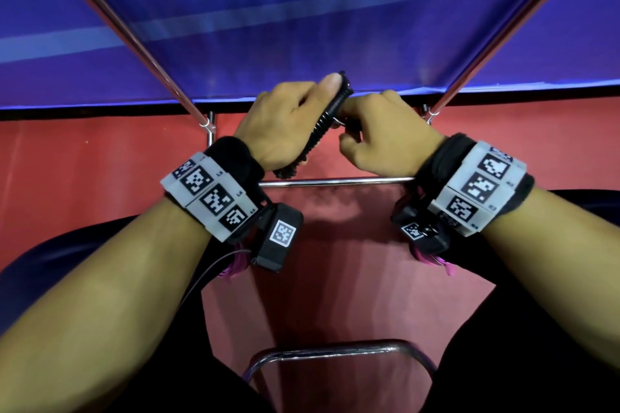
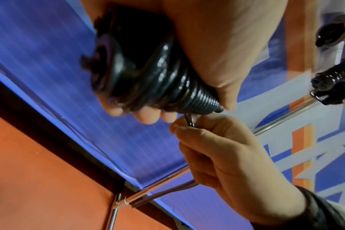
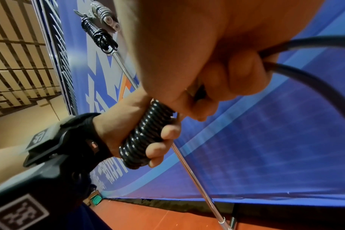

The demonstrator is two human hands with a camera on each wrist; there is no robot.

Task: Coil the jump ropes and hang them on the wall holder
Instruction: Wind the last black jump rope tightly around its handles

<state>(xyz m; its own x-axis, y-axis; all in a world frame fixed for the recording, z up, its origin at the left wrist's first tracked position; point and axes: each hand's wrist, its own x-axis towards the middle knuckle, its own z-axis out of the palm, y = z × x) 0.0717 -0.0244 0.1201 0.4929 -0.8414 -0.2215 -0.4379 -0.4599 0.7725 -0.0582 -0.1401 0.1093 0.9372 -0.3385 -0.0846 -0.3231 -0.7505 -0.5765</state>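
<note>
A black jump rope point(image 1: 320, 131), wound tightly round its handles into a ribbed bundle, is gripped in my left hand point(image 1: 285, 121) with the thumb on its top end. My right hand point(image 1: 379, 134) touches the bundle's right side and pinches the rope's loose end. In the left wrist view the bundle point(image 2: 158, 74) fills my left fist, and the right hand's fingers point(image 2: 187, 130) close on a thin strand just below it. In the right wrist view the black cord point(image 3: 305, 74) runs out through my curled right fingers, next to the bundle point(image 3: 146, 135).
Two coiled ropes, one black point(image 3: 96, 34) and one pale point(image 3: 104, 12), hang high on the blue banner point(image 1: 302, 27). Shiny metal rods point(image 1: 134, 43) point(image 1: 503, 33) slant down to a horizontal bar point(image 1: 335, 182) under my wrists. A curved metal tube point(image 1: 335, 347) sits over the red floor.
</note>
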